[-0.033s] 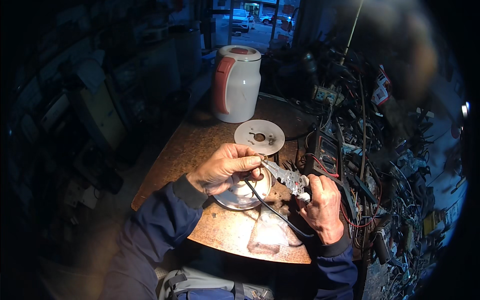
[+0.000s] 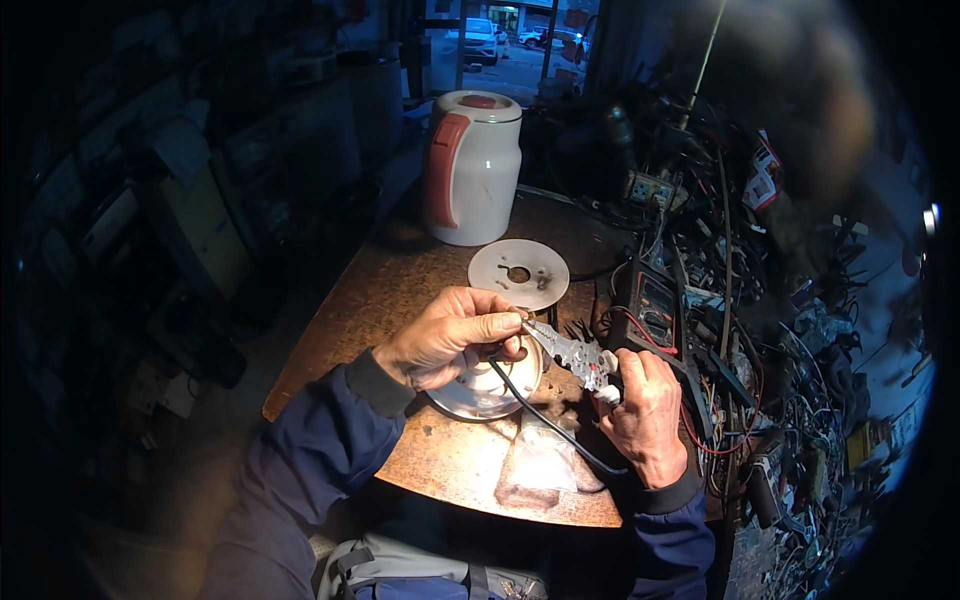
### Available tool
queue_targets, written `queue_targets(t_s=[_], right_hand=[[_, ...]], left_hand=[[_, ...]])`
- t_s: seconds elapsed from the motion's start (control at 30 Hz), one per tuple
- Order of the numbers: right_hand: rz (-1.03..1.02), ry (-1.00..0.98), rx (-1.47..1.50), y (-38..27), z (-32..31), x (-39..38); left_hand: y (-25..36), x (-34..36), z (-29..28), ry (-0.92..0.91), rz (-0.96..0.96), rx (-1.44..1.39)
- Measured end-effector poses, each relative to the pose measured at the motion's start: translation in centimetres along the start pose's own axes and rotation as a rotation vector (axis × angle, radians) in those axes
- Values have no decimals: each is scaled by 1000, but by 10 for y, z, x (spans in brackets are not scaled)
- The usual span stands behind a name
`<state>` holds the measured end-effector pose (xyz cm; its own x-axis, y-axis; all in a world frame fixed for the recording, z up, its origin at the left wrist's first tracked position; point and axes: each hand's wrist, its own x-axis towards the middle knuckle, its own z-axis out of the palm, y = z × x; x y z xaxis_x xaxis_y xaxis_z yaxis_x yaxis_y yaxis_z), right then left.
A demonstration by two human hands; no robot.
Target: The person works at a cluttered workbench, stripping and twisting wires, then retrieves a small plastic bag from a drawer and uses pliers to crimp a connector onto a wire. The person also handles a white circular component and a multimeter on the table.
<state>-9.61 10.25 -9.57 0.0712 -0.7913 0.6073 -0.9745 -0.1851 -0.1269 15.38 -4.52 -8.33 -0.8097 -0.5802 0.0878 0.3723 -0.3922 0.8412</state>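
Observation:
My left hand [image 2: 447, 338] is closed in a pinch on the end of a black cable [image 2: 537, 412], which hangs down and curves to the right over the table. My right hand [image 2: 645, 408] grips a pair of wire strippers [image 2: 568, 354], and the tool's tip meets the left fingertips. The wire at that tip is too small to make out. Under my left hand lies a shiny round metal base [image 2: 470, 400], partly hidden by the hand. Just beyond it rests a flat pale disc [image 2: 545, 288] with a hole in its middle.
A white kettle [image 2: 490, 170] with a red handle stands at the back of the brown table [image 2: 350, 325]. Near the front edge lies a clear plastic bag [image 2: 543, 460]. A multimeter [image 2: 655, 308] and a heap of tangled wires [image 2: 790, 400] crowd the right side.

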Motion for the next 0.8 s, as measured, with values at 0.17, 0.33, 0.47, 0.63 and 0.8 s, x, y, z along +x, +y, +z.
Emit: queue_targets(t_s=[0.17, 0.33, 0.47, 0.63, 0.8], right_hand=[[2, -14, -13, -4, -8, 3], [-3, -2, -2, -1, -2, 1], [20, 23, 6, -1, 3, -2], [7, 12, -31, -4, -4, 1], [9, 32, -71, -4, 0, 0]], left_hand=[[-1, 1, -1, -15, 8, -18], [-1, 1, -2, -22, 3, -16], [-2, 0, -2, -16, 13, -11], [-1, 0, 3, 6, 30, 20], [-2, -1, 6, 18, 64, 15]])
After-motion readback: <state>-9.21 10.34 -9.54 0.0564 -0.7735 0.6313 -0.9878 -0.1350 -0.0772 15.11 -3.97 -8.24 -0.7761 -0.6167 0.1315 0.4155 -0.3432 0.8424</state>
